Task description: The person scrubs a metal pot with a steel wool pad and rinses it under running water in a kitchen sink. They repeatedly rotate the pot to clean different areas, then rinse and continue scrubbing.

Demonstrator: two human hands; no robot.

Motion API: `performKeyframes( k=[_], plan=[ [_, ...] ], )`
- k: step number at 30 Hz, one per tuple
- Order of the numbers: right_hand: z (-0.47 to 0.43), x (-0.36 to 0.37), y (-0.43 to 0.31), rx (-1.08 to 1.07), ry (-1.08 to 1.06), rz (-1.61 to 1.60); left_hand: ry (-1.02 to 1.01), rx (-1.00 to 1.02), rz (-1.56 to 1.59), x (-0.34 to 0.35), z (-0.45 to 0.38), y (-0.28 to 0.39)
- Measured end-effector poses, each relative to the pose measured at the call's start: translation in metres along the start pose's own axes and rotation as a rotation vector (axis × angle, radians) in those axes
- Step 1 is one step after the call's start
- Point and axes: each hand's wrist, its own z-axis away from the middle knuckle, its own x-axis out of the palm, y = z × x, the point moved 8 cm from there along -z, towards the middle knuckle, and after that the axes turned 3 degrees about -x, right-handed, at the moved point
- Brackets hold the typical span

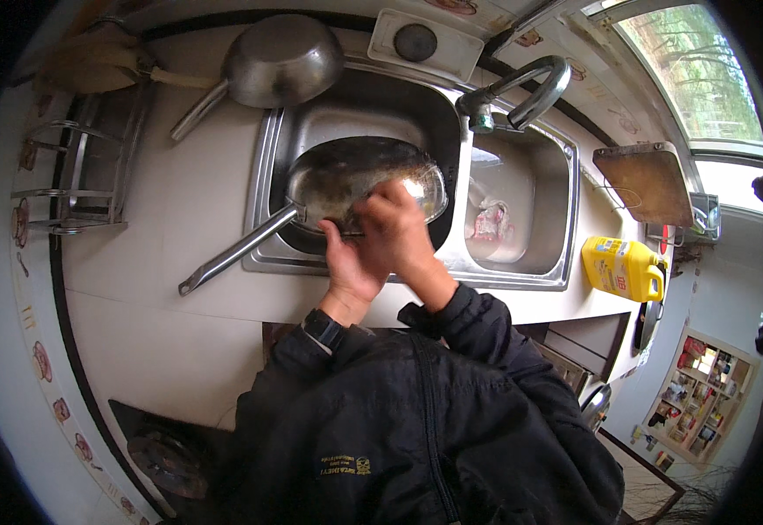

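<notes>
A metal pan (338, 177) with a long tubular handle (240, 248) is tilted over the left basin (355, 125) of a steel double sink. My left hand (353, 262), with a dark watch on its wrist, grips the pan's near edge, thumb uppermost. Blurred by motion, my right hand (399, 223) is curled against the pan's dulled, stained face. Whether something lies under its fingers is hidden. The handle reaches left across the sink rim and over the counter. Cloudy water fills part of the right basin (532, 216), where a pinkish-white cloth (491, 220) lies.
An upturned wok (283, 62) rests at the back left, beside a metal rack (82, 177). The faucet (516, 92) arches over the right basin. A yellow jug (621, 268) and a wooden cutting board (644, 184) stand to the right. A stove burner (168, 459) is at lower left.
</notes>
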Motion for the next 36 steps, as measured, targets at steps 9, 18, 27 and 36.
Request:
performKeyframes(
  k=[9, 18, 27, 36],
  plan=[
    [0.000, 0.001, 0.006, -0.050, -0.104, -0.052, 0.060, -0.043, 0.022, -0.011, 0.006, -0.005],
    [0.021, -0.033, 0.049, 0.290, 0.232, -0.038, -0.052, -0.010, 0.018, -0.011, 0.002, 0.002],
    [0.049, -0.048, 0.087, 0.548, 0.413, 0.001, -0.040, -0.030, -0.001, -0.004, 0.012, 0.005],
    [0.044, -0.039, 0.068, 0.365, 0.354, -0.016, 0.001, -0.049, 0.006, -0.009, 0.012, 0.006]
  ],
)
